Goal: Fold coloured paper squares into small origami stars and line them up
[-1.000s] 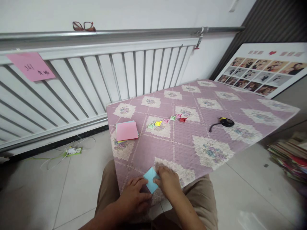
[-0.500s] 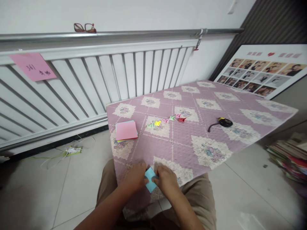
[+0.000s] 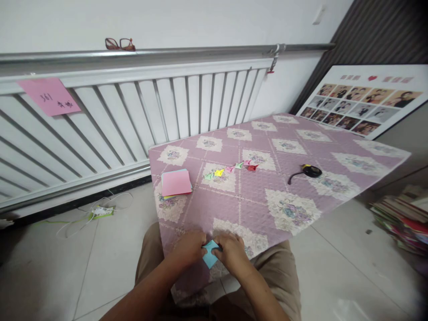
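A small folded piece of blue paper (image 3: 210, 258) is at the near edge of the table, pinched from both sides. My left hand (image 3: 191, 248) is closed on its left corner. My right hand (image 3: 232, 252) grips the right corner, thumb on top. The paper's upper part is bent, and my fingers hide its side corners. Farther up the table lies a row of small folded paper figures, among them a yellow one (image 3: 219, 173), a red one (image 3: 253, 168) and a green one (image 3: 209, 176). A stack of paper squares (image 3: 176, 183), pink on top, lies at the left.
The table (image 3: 254, 205) has a purple floral cloth. A black tape measure (image 3: 311, 170) lies on its right part. Behind stands a white radiator (image 3: 177, 104) below a metal pipe with glasses (image 3: 120, 44). A photo board (image 3: 364, 100) leans at the right, above stacked papers (image 3: 404, 218).
The blue paper's upper part, pointed before, is now bent down between my fingers. Both hands keep hold of it in nearly the same place. The camera view has tilted slightly.
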Tool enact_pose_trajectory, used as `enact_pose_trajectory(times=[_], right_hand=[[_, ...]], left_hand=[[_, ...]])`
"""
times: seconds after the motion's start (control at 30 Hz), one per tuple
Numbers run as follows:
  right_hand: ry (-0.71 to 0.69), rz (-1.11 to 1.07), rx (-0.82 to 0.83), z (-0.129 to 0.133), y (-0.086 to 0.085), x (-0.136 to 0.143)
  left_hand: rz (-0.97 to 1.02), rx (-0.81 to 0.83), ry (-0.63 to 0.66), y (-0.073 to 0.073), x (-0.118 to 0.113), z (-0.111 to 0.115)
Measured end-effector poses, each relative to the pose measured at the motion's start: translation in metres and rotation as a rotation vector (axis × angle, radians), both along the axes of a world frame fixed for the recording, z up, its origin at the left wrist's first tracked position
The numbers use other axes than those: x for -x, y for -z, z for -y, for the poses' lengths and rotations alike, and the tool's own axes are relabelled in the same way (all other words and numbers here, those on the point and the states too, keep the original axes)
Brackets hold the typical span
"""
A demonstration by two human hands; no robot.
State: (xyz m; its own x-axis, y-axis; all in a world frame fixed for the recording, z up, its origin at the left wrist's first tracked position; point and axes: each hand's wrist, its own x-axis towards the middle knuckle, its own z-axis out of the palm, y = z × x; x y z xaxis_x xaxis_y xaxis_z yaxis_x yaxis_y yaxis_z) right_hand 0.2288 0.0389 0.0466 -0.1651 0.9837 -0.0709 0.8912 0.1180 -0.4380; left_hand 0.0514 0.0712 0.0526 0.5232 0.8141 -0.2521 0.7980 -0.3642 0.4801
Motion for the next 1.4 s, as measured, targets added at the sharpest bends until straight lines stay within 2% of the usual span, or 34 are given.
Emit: enact_pose_trajectory(times=[0.13, 0.3, 0.37, 0.43, 0.5, 0.53, 0.67, 0.77, 0.9, 1.03, 1.17, 1.4], right_hand=[[-0.035, -0.012, -0.005, 0.001, -0.001, -0.001], [-0.102, -0.027, -0.052, -0.004, -0.019, -0.002], [-0.118, -0.012, -0.12, -0.007, -0.027, -0.001], [-0.151, 0.032, -0.245, -0.009, -0.03, 0.0], [-0.202, 0.091, -0.381, -0.008, -0.027, 0.001], [-0.228, 0.118, -0.428, -0.006, -0.023, 0.002], [-0.283, 0.181, -0.451, 0.008, 0.002, 0.004], [-0.297, 0.19, -0.428, 0.018, 0.018, 0.005], [-0.255, 0.098, -0.373, 0.023, 0.026, 0.003], [-0.203, -0.039, -0.278, 0.025, 0.027, -0.001], [-0.138, -0.089, -0.254, 0.028, 0.031, -0.005], [-0.03, -0.112, -0.237, 0.029, 0.034, -0.007]], left_hand=[[0.043, 0.023, -0.001, 0.001, 0.003, 0.001], [0.098, -0.03, -0.028, -0.015, 0.006, 0.001], [0.103, -0.113, -0.026, -0.021, 0.008, 0.001], [0.061, -0.293, 0.032, -0.022, 0.01, 0.002], [-0.007, -0.49, 0.125, -0.015, 0.012, 0.005], [-0.024, -0.535, 0.156, -0.009, 0.013, 0.007], [-0.034, -0.549, 0.229, 0.016, 0.017, 0.019], [-0.021, -0.533, 0.245, 0.031, 0.018, 0.029], [0.002, -0.471, 0.142, 0.036, 0.018, 0.039], [0.023, -0.407, 0.006, 0.031, 0.018, 0.044], [0.098, -0.328, -0.164, 0.025, 0.019, 0.047], [0.078, -0.224, -0.286, 0.023, 0.018, 0.044]])
